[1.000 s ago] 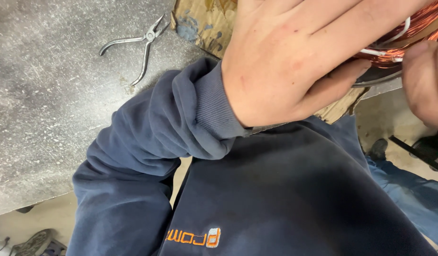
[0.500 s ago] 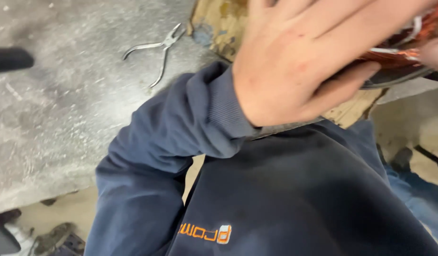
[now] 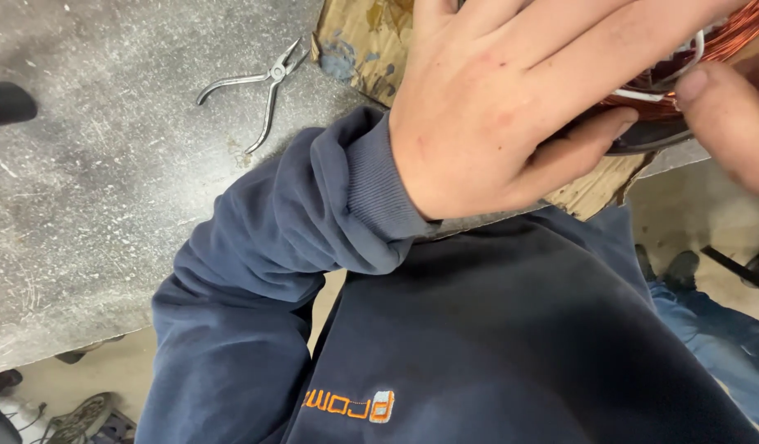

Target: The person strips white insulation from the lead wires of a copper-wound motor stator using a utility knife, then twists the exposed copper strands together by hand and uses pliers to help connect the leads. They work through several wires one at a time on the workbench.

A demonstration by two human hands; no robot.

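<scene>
— Down by the chest, just past the navy sleeve (image 3: 314, 214): gripping what?

— Clamping the copper coil (image 3: 729, 33) with the left hand (image 3: 511, 107), fingers lying spread over the top, thumb hooking under the rim. Sitting at the bench's near edge, on the cardboard (image 3: 355, 41).

— And pinching with the right hand (image 3: 729, 123)?

— Touching a white lead (image 3: 694, 57) at the coil's side with a fingertip; cut off by the frame, so not telling whether closing on it or not.

— Getting anywhere, judging by the look?

— Seeming wound full and tight already, probably; lead looping loose, not yet tucked or trimmed.

— Counting now, outward?

— Counting two hands, one coil, one white lead showing, one cardboard sheet. Farther out, lying untouched on the grey bench (image 3: 108, 205), well apart from both hands: one pair of pliers (image 3: 260, 90). Poking in at the far left edge: one dark rounded object (image 3: 5, 103), too cropped for naming.
</scene>
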